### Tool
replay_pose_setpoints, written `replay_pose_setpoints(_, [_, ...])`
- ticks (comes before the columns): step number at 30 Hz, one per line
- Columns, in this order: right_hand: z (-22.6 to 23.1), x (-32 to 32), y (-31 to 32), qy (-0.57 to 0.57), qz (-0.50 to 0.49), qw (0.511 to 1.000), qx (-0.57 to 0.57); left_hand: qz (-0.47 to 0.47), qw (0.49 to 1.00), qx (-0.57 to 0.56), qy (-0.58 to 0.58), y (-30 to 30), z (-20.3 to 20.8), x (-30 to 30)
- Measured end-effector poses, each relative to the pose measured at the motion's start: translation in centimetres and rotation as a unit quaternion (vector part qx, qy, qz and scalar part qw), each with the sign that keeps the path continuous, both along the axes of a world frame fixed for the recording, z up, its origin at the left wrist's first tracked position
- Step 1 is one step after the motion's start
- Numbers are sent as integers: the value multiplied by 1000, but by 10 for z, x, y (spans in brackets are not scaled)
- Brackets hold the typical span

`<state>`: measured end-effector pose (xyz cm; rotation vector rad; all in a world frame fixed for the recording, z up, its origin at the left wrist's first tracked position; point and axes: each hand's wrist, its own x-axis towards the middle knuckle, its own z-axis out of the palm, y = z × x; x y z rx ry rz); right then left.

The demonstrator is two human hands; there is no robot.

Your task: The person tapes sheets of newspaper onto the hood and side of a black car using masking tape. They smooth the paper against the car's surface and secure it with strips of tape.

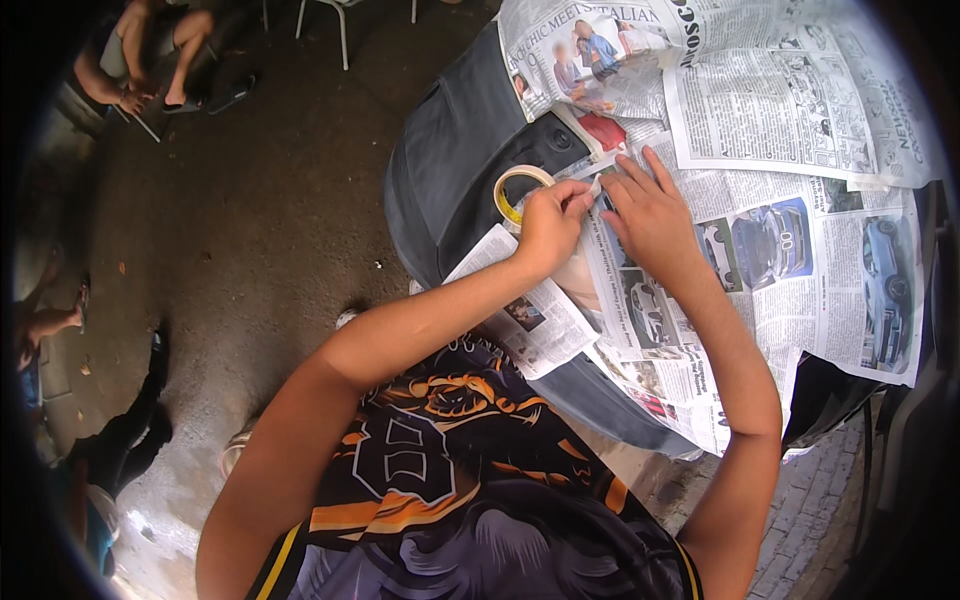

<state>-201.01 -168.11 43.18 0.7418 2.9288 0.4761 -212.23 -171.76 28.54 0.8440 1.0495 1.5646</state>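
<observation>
Sheets of newspaper (690, 260) cover much of a dark grey, curved panel (430, 180) that looks like a car bumper. My left hand (552, 228) is closed in a pinch at the paper's edge, on a small pale strip that looks like masking tape. Just behind its knuckles sits a roll of masking tape (504, 190), partly hidden by the hand. My right hand (652, 215) lies on the newspaper beside the pinch, fingers stretched out and apart. A loose-edged newspaper piece (545, 330) shows below my left forearm.
A red patch (603, 130) shows between the sheets. On the left is wet, dark ground (290, 170), with a seated person (150, 60) at the far left and other people's legs (130, 430) lower down. A metal chair (343, 30) stands at the back. Paving (810, 500) lies at lower right.
</observation>
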Motion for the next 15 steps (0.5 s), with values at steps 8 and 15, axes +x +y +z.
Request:
replay_pose_setpoints(8, [-3,1,2,60,-33,997,-37,-13,998,38,50,-14,2,1])
replay_pose_setpoints(15, [8,-1,3,81,-32,993,-86,-38,998,55,19,-14,10,-4])
